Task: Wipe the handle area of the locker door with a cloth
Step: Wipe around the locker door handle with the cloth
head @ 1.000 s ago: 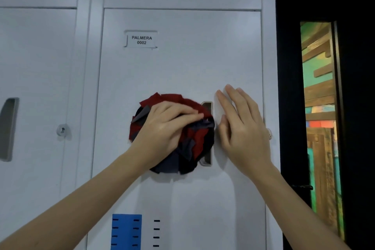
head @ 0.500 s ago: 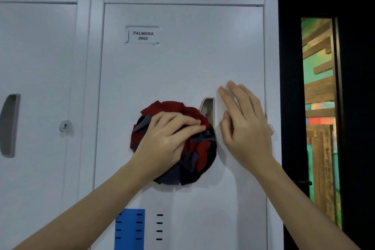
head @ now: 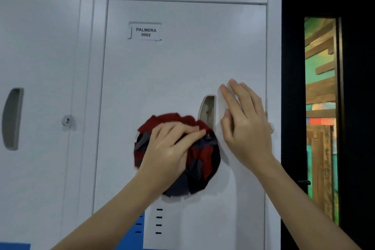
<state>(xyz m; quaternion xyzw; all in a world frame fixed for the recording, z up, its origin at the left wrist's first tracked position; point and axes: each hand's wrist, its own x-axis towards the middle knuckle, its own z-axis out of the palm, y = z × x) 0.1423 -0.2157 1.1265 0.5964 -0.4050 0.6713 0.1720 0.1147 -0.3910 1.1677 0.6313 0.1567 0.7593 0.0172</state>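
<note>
Left hand [head: 168, 154] grips the bunched red-and-dark cloth [head: 203, 158], fingers bent over it. It presses the cloth on the locker door [head: 182, 67], over the lower end of the handle [head: 208, 110]. Right hand [head: 246, 128] lies flat, fingers straight, just right of the handle. Above, the label [head: 145, 32] reads PALMERA 0002.

To the left stands a neighbouring locker door [head: 40, 87] with a grey recessed handle [head: 12, 118] and a small round lock [head: 67, 120] near its right edge. A blue patch [head: 134, 239] shows low down. At the right, a dark wall [head: 292, 87] frames a narrow strip of painted wooden planks [head: 320, 107].
</note>
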